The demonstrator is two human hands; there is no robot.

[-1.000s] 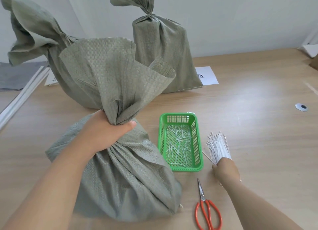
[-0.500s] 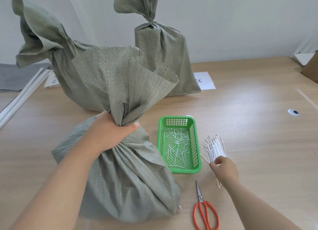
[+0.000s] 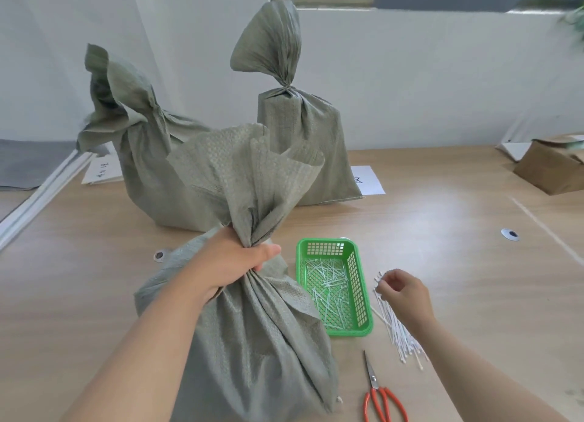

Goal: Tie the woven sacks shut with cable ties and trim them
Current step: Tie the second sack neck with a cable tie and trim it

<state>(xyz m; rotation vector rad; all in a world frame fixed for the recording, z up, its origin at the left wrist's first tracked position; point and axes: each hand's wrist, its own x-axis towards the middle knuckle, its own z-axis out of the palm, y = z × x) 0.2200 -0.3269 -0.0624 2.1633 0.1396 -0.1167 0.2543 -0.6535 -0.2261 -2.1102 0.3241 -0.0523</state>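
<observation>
the left hand [image 3: 230, 260] is stretched forward over the table's near edge, fist closed around the gathered neck of the nearest sack [image 3: 252, 327]. the right hand [image 3: 403, 293] is curled above the cable ties [image 3: 396, 323]; whether one is pinched cannot be told, fingertips being hidden. the scissors [image 3: 380, 396] are cut off below.

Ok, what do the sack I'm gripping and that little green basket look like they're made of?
Sack: likely woven plastic, matte grey-green, with a visible criss-cross weave and stiff creases. Green basket: moulded plastic by the look, slightly glossy, with gridded perforated walls and floor.
</observation>
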